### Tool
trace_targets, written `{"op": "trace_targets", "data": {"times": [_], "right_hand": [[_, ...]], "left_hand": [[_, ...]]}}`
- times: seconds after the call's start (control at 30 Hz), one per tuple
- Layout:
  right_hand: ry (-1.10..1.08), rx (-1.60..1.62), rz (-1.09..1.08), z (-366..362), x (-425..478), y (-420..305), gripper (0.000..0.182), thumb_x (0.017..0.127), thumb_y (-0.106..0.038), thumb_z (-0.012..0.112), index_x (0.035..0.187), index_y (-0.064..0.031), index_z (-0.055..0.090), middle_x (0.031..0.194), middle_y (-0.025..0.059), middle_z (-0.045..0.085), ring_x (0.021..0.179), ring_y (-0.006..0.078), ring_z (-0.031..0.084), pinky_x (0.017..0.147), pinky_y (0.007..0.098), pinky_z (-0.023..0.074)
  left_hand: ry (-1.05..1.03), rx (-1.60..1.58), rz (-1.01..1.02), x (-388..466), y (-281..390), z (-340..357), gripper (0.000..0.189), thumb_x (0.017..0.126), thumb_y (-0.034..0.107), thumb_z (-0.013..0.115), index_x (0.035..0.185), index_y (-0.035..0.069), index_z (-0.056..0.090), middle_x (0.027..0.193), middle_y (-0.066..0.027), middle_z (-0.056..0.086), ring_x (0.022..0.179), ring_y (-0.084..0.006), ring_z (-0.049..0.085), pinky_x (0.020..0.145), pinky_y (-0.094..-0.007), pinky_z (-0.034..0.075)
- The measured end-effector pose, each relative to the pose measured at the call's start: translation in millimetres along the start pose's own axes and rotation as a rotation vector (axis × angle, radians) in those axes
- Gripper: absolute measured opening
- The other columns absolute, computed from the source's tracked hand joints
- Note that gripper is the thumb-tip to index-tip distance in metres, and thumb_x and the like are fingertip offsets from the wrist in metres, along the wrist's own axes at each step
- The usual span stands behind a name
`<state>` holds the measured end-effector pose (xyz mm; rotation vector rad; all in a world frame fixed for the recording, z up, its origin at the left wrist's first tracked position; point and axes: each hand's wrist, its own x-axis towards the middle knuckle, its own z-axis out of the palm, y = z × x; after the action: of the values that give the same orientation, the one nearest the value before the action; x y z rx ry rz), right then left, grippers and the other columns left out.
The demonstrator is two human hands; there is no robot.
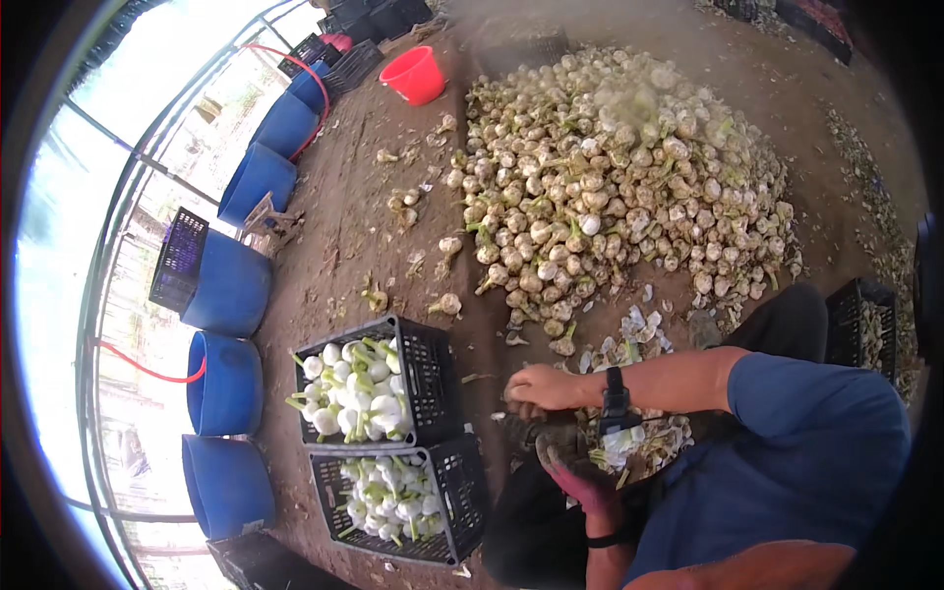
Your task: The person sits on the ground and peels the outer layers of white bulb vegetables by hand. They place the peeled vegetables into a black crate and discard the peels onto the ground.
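Observation:
My right hand (542, 389) is bare, with a dark band and device (616, 402) at the wrist. Its fingers are curled, and whether anything sits inside them is hidden. Just below it in the view, my left hand (579, 476) wears a pink glove with a dark palm; no object shows in it. Garlic skins and trimmings (649, 450) litter the ground under my arms. Beyond my hands stands a black plastic crate (431, 383) of clean white garlic bulbs (361, 394). A second black crate (464, 494) beside it holds more trimmed bulbs (391, 498).
A large heap of soil-stained garlic (612, 184) lies to my right. Loose bulbs (446, 304) dot the earth floor (339, 221). Several blue plastic barrels (228, 284) line the far side, near a red bucket (417, 76). Another black crate (859, 324) stands behind my right knee.

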<state>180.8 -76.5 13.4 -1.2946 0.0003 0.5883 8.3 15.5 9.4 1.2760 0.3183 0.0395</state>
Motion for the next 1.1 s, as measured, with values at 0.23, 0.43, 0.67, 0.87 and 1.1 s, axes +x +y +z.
{"op": "trace_targets", "data": {"times": [0.23,0.43,0.67,0.87,1.1], "right_hand": [[0.6,-0.487,0.186,-214.4,-0.7,35.8,0.037,0.091,-0.034,0.063,0.104,0.0012,0.063,0.091,0.0152,0.068,0.074,0.023,0.067,0.068,0.0391,0.0545],[1.011,-0.913,-0.011,-320.4,39.5,24.9,0.061,0.086,-0.032,0.066,0.135,-0.0006,0.048,0.127,0.0264,0.056,0.116,0.0406,0.054,0.097,0.0477,0.0451],[0.937,-0.843,0.032,-316.7,50.3,11.1,0.066,0.081,-0.032,0.07,0.135,-0.0007,0.048,0.122,0.0242,0.059,0.107,0.0374,0.06,0.09,0.0451,0.0492],[0.462,-0.135,0.109,-202.0,-35.2,1.6,0.058,0.086,-0.021,0.072,0.131,0.0045,0.046,0.106,0.0154,0.064,0.078,0.0151,0.063,0.065,0.0273,0.0527],[0.252,0.02,-0.047,-77.0,-138.2,12.8,0.044,0.089,-0.028,0.073,0.118,0.0017,0.058,0.094,0.0037,0.066,0.079,0.0109,0.06,0.067,0.0289,0.0501]], "left_hand": [[0.026,-0.077,-0.136,8.7,24.8,37.9,0.055,0.104,0.037,0.038,0.148,0.005,0.031,0.139,-0.0167,0.046,0.119,-0.0336,0.054,0.1,-0.0422,0.045],[0.021,-0.05,-0.411,26.9,37.7,61.3,0.056,0.102,0.033,0.043,0.148,0.003,0.031,0.141,-0.0178,0.046,0.118,-0.031,0.055,0.098,-0.0398,0.047],[-0.082,0.043,-0.429,35.6,19.7,67.1,0.051,0.1,0.021,0.049,0.143,-0.001,0.037,0.143,-0.018,0.043,0.12,-0.0301,0.055,0.1,-0.0411,0.048],[-0.206,0.042,-0.351,29.8,39.6,88.7,0.061,0.096,0.013,0.056,0.149,-0.002,0.029,0.151,-0.0205,0.032,0.136,-0.0296,0.039,0.108,-0.0409,0.042],[-0.262,-0.054,-0.169,6.2,44.1,101.6,0.06,0.095,0.011,0.061,0.147,-0.002,0.033,0.144,-0.0163,0.042,0.126,-0.0233,0.049,0.104,-0.0348,0.044]]}}
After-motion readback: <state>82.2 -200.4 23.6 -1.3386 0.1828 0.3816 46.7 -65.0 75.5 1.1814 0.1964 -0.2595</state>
